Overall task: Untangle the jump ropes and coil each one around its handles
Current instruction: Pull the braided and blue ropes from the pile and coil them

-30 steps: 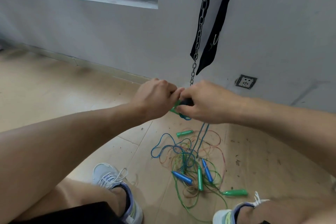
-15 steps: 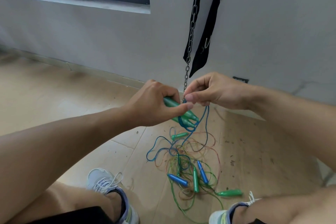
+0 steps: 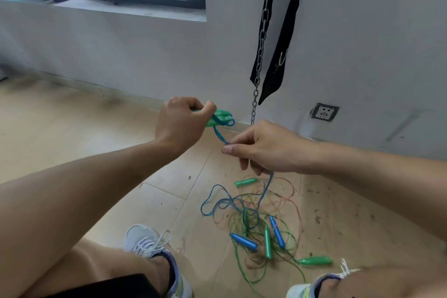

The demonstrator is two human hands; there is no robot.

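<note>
Head view: left hand (image 3: 180, 126) grips a pair of green handles (image 3: 219, 117), raised above the floor (image 3: 60, 128), with a blue rope (image 3: 221, 134) looped around them. Right hand (image 3: 263, 150) pinches that blue rope between thumb and forefinger just below the handles; the rope runs down from it into the tangle (image 3: 256, 220) on the floor. Within the tangle lie two blue handles (image 3: 244, 242), three loose green handles (image 3: 314, 260) and green and orange-pink cords, between two sneakers (image 3: 150, 247).
</note>
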